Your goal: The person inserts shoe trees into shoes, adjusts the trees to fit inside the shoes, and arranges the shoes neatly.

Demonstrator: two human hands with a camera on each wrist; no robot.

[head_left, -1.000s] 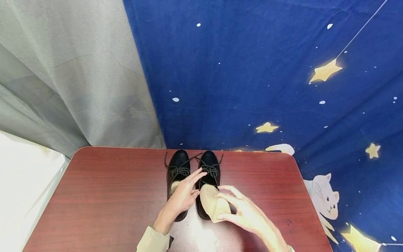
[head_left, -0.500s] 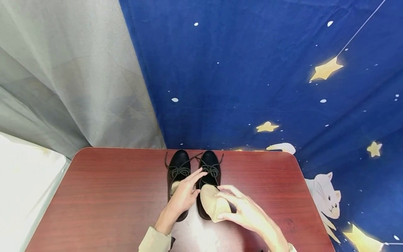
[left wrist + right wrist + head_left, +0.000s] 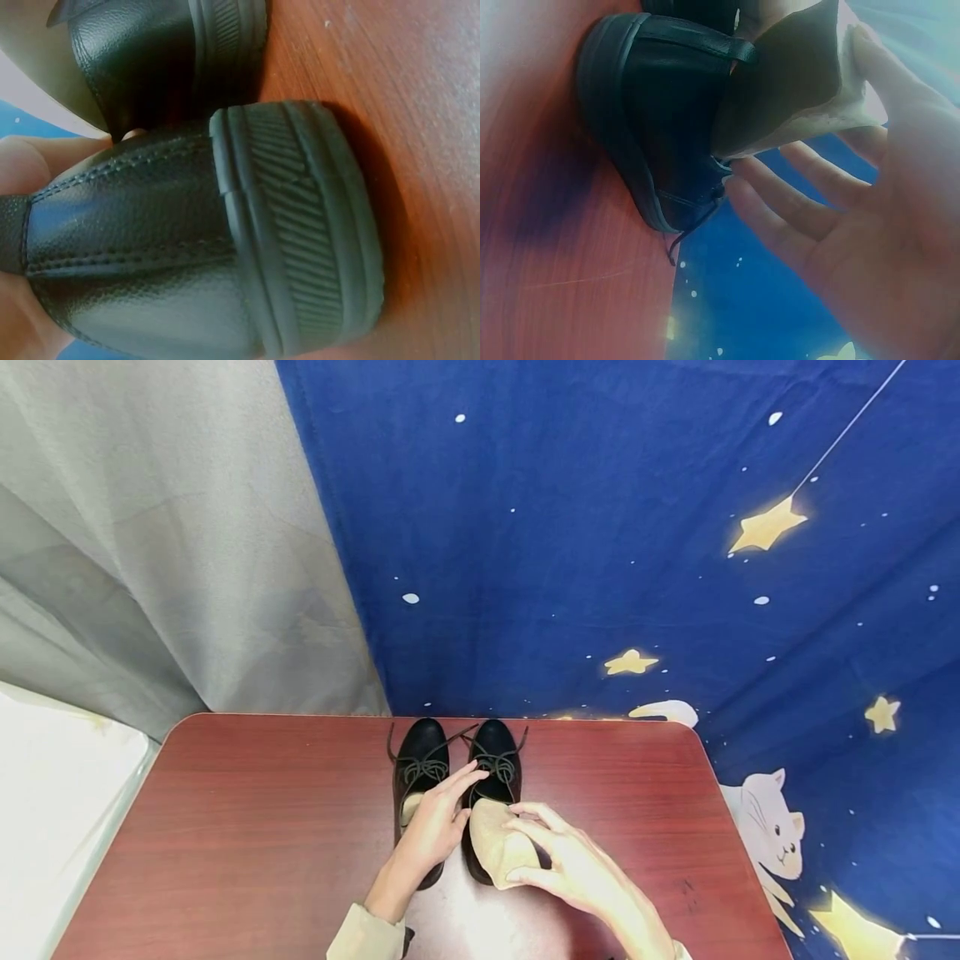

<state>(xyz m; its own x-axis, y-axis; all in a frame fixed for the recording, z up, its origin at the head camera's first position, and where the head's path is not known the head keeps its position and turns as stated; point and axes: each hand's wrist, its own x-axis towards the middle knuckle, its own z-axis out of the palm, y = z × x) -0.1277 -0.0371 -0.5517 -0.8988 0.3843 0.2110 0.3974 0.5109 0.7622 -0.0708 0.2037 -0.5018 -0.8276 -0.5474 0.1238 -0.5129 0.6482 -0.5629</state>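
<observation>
Two black lace-up shoes stand side by side, toes toward the table's far edge: a left shoe point(image 3: 422, 747) and a right shoe point(image 3: 492, 742). A beige insole point(image 3: 497, 843) stands tilted in the right shoe's opening, its rear part raised. My right hand point(image 3: 581, 864) holds the insole's raised end between thumb and fingers; the right wrist view shows the insole point(image 3: 787, 82) slanting up out of the shoe. My left hand point(image 3: 435, 822) reaches over the left shoe, fairly straight fingers at the right shoe's laces and inner side. Exact fingertip contact is unclear.
The shoes stand on a reddish-brown wooden table point(image 3: 270, 810). Behind it hang a grey curtain point(image 3: 187, 552) and a blue curtain point(image 3: 525, 568) with stars and a white cat. Beige lining point(image 3: 410, 807) shows inside the left shoe. A white surface point(image 3: 60, 793) lies at the left.
The whole head view has shifted slightly. Both hands, the insole and the shoes otherwise keep nearly the same positions.
</observation>
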